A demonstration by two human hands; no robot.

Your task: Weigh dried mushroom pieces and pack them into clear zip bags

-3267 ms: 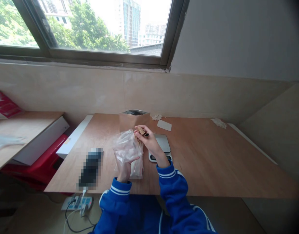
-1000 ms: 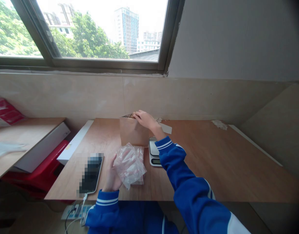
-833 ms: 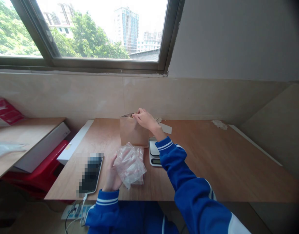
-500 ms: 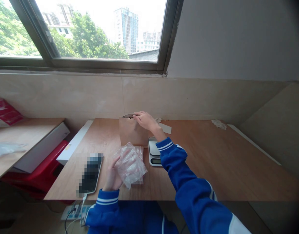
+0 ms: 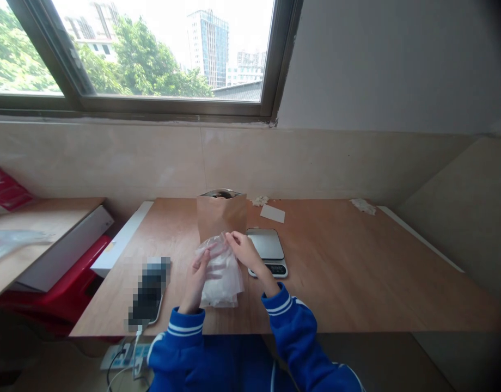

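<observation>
Between my hands is a clear plastic bag (image 5: 222, 267), held by its upper edge above other clear bags on the table. My left hand (image 5: 196, 277) pinches the bag's left side with thumb and fingers. At its top right corner, the fingertips of my right hand (image 5: 244, 250) are closed on the plastic. Just behind stands a brown paper pouch (image 5: 221, 212), upright with its mouth open; something dark shows inside. To the right of the pouch lies a kitchen scale (image 5: 267, 245) with a bare metal plate, partly covered by my right wrist.
A phone (image 5: 150, 294), plugged into a white cable, lies at the left of the wooden table (image 5: 356, 272). Behind the scale are a white card (image 5: 273, 213) and a crumpled white scrap (image 5: 259, 201). A red stool (image 5: 66, 283) stands by the side table at left.
My right hand has come down from the pouch's mouth to the plastic bag. The bag is now stretched between both hands, and the whole scale plate shows.
</observation>
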